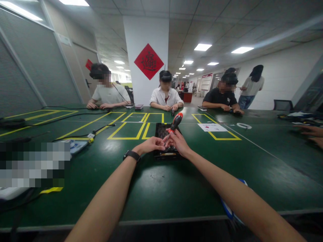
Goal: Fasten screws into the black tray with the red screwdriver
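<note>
A screwdriver (pixel 177 121) with a red and black handle is in my right hand (pixel 179 143), its handle rising above the fingers and its shaft slanting down to the left. My left hand (pixel 153 144), wearing a dark wristwatch (pixel 131 155), has its fingertips pinched close to the lower end of the shaft. Whether a small part sits between those fingertips I cannot make out. Both hands are over a black tray-like case (pixel 166 156) on the green table. Its contents are dark and mostly covered by my hands.
Yellow tape rectangles (pixel 137 134) mark the green table (pixel 156 188). A paper sheet (pixel 212 127) and a white ring (pixel 244 126) lie to the right. Cables and a blue-white pouch (pixel 78 146) lie left. Several people sit across; another person's hands (pixel 313 131) show at the right edge.
</note>
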Motion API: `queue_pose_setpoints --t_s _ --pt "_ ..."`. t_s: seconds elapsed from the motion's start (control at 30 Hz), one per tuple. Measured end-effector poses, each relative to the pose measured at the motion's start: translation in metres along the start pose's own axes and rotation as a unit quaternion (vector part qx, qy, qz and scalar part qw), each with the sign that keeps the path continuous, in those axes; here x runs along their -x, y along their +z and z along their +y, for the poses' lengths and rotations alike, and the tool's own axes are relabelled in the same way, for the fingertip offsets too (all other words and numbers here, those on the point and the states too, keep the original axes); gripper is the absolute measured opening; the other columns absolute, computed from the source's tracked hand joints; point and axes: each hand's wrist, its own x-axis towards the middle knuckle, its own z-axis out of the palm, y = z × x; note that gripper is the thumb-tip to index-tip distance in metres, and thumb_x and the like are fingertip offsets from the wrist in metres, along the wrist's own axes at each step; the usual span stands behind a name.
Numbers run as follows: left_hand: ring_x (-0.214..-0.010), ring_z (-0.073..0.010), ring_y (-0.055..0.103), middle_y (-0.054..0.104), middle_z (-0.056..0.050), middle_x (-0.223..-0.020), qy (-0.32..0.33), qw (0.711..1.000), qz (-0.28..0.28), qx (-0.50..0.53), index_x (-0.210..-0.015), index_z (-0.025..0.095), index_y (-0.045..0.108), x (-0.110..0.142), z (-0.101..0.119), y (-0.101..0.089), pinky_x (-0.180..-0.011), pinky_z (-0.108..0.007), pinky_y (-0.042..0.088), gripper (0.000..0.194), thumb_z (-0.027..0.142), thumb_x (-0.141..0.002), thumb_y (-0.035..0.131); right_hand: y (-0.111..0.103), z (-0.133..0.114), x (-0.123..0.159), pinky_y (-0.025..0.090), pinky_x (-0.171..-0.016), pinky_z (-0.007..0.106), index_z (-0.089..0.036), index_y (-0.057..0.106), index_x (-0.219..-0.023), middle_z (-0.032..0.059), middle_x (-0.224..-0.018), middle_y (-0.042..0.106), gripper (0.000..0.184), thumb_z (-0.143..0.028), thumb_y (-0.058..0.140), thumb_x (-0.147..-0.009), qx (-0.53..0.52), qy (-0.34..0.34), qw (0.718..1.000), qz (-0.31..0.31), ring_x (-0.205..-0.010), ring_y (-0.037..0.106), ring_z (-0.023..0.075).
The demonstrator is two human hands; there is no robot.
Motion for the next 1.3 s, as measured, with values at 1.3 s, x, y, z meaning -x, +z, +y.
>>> queue_pose_setpoints --t_s 1.3 --pt "-0.060 -0.0072 0.051 0.058 0.001 -0.064 -0.013 0.999 -0.032 0.008 -0.069 0.010 0.057 -0.0002 0.0011 -0.0019 -0.066 -0.022 0.040 0.024 0.029 -0.060 0.069 0.0005 -0.0031 0.0000 0.044 -0.052 0.023 -0.021 0.043 -0.108 0.0015 -0.069 0.062 0.037 -0.044 0.041 -0.080 0.007 0.009 1.000 0.015 -0.050 0.057 0.0099"
